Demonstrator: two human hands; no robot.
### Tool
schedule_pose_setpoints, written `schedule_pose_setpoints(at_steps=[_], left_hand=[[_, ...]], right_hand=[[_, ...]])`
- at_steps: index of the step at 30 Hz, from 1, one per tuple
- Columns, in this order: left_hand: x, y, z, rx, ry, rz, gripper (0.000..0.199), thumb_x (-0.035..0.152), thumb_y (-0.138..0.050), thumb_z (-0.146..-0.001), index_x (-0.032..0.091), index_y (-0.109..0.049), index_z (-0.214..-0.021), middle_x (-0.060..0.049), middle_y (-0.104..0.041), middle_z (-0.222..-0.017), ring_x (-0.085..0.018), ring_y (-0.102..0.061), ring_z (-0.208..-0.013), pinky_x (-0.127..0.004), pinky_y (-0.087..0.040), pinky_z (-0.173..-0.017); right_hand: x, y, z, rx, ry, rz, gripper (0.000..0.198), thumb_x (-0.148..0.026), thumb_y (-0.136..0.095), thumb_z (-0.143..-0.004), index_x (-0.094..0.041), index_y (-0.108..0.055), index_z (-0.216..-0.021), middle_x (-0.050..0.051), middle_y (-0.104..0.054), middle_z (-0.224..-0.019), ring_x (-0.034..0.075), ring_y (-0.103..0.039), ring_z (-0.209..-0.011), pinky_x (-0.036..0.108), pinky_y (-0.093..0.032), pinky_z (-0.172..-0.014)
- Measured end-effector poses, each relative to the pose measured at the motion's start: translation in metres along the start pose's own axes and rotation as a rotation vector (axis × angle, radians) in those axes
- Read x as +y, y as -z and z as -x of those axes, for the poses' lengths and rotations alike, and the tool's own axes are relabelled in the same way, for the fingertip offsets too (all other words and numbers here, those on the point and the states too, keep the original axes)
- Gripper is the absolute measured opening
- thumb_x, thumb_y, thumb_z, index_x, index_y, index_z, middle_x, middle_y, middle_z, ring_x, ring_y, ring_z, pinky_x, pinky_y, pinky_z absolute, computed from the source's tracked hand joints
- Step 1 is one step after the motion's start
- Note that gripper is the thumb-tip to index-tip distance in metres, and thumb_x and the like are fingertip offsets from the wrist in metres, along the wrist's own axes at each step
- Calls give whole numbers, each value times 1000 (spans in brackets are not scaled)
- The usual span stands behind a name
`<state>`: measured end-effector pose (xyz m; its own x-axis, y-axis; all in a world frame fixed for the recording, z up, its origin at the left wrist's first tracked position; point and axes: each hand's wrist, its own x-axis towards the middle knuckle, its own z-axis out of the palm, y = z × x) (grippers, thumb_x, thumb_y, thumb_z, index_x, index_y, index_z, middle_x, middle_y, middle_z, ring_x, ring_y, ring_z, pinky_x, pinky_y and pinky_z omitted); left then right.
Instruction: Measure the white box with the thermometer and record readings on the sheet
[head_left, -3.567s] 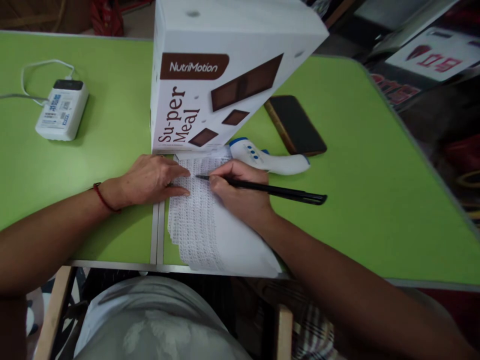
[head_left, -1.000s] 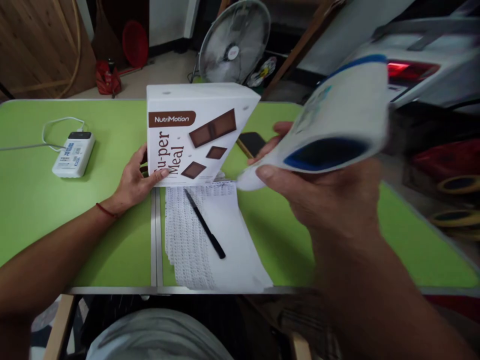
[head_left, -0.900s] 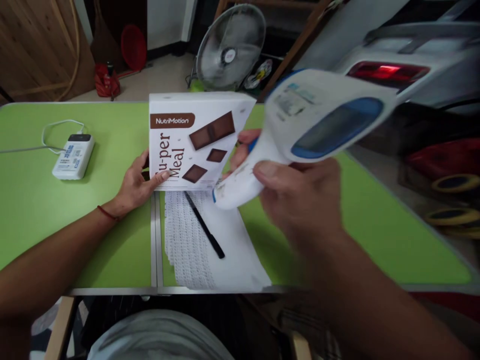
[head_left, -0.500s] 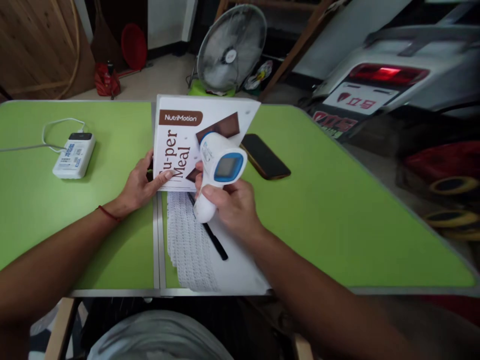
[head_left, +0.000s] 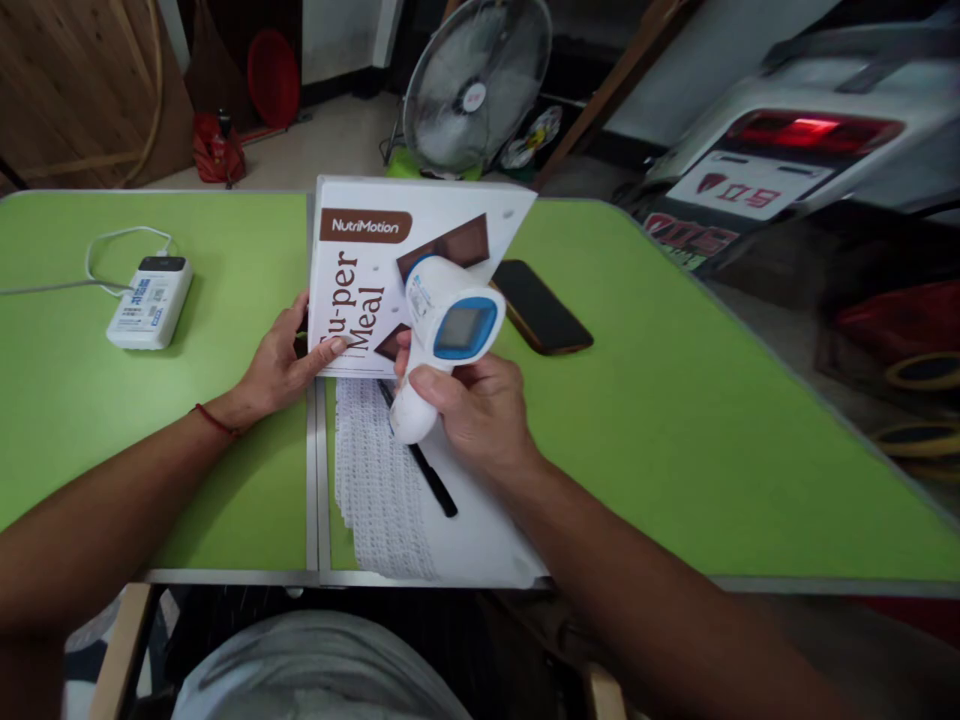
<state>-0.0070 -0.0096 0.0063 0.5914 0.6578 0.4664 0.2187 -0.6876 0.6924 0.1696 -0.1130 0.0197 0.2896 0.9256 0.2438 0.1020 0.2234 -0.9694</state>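
Note:
My left hand [head_left: 289,358] grips the lower left edge of a white and brown NutriMotion box [head_left: 352,285], thumb on its front and the other fingers hidden behind. My right hand [head_left: 480,400] is wrapped round the handle of a white and blue infrared thermometer [head_left: 442,320]. Its screen faces me and its front end points at the box. Below the box lie printed paper sheets [head_left: 382,490] with a black pen [head_left: 433,480] on top. To the right of the box a dark phone [head_left: 544,307] lies on the table.
The green table [head_left: 712,430] has a metal seam left of the papers. On its left side sits a white power bank [head_left: 150,303] with a cable. Beyond the far edge stand a fan [head_left: 476,90] and, at the right, a vehicle with a red tail light [head_left: 814,130].
The view has shifted slightly, so the background sits a little higher and further right. Both hands keep their grips, and the thermometer appears slightly further right against the box.

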Motion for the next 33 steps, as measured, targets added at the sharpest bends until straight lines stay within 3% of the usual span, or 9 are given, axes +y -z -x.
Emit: schedule_pose_setpoints(at_steps=[11, 19, 33], left_hand=[[-3, -4, -1, 34, -32, 279, 47, 41, -60, -86, 15, -48, -122, -12, -58, -124, -26, -57, -112, -40, -49, -97], [-3, -4, 0, 37, -22, 211, 42, 42, -58, -87, 16, -50, -118, -11, -59, -124, -25, -56, -112, -41, -49, -98], [-2, -2, 1, 36, -23, 175, 43, 42, -58, -88, 15, -50, -120, -12, -60, -121, -24, -57, -112, -40, -49, -97]], right_hand=[[14, 9, 3, -76, 142, 152, 13, -34, -57, -83, -28, -66, -90, 3, -67, -77, 19, -64, -66, 37, -54, -59], [9, 8, 3, -84, 170, 156, 15, -35, -55, -84, -27, -63, -93, 3, -66, -79, 18, -64, -67, 36, -54, -58], [11, 9, 2, -58, 102, 180, 18, -43, -59, -81, -26, -64, -87, 4, -67, -80, 20, -65, -71, 41, -57, -66]])
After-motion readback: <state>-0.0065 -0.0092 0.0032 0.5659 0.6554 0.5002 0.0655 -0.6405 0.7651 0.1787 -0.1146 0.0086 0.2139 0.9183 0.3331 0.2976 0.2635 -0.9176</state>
